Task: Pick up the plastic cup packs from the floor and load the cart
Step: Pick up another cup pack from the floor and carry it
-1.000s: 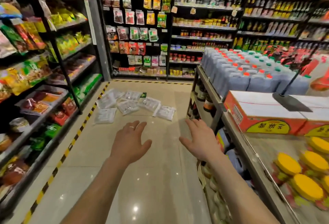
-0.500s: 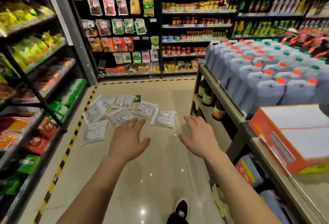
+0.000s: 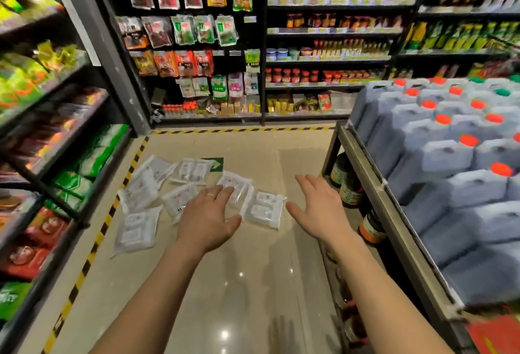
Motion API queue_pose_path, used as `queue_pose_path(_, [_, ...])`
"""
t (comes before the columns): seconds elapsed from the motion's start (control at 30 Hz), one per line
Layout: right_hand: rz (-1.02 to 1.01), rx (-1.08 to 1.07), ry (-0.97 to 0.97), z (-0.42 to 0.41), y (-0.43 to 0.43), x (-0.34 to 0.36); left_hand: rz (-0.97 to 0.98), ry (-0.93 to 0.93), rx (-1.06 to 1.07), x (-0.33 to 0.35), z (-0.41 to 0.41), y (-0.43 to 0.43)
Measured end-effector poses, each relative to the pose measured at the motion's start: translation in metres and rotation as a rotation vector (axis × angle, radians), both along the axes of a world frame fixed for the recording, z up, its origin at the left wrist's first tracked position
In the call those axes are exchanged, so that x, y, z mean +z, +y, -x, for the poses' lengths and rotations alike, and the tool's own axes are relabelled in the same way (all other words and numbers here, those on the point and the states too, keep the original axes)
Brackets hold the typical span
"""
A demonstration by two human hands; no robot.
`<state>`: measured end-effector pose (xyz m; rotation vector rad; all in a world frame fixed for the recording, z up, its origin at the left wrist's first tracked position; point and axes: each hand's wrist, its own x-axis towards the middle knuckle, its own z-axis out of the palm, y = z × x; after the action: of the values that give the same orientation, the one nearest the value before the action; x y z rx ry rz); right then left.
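Several clear plastic cup packs (image 3: 264, 209) lie scattered flat on the beige floor ahead, from one near pack (image 3: 136, 230) at the left to a far pack (image 3: 192, 169) by a green floor arrow. My left hand (image 3: 206, 217) is stretched forward, palm down, fingers apart, and overlaps the middle packs in view; it holds nothing and wears a ring. Beside the rightmost pack, my right hand (image 3: 319, 209) is also out, open and empty. No cart is in view.
Snack shelves (image 3: 56, 134) line the left side behind a yellow-black floor stripe (image 3: 92, 244). A metal rack (image 3: 394, 210) with blue jugs (image 3: 455, 156) on top and bottles below stands on the right. Stocked shelving (image 3: 323, 58) closes the aisle's far end.
The view has moved forward toward the packs, which now appear larger and nearer. Both hands stay extended and open, the left now over the middle packs. The red box has slid out of view.
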<state>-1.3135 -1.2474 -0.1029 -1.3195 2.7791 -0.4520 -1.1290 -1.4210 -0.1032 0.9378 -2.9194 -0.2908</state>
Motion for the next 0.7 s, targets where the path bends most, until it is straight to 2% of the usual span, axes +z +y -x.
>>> queue_pose_path(0.3, [-0.053, -0.08, -0.001, 0.107, -0.116, -0.033, -0.028, 0.001, -0.116, -0.02, 0.127, -0.131])
queue_pose_path(0.47, [-0.057, -0.23, -0.031, 0.161, -0.193, -0.042, -0.06, -0.013, -0.218, -0.027, 0.211, -0.224])
queue_pose_path(0.7, [-0.037, -0.404, -0.053, 0.223, -0.269, -0.048, 0.015, -0.1, -0.396, -0.031, 0.317, -0.33])
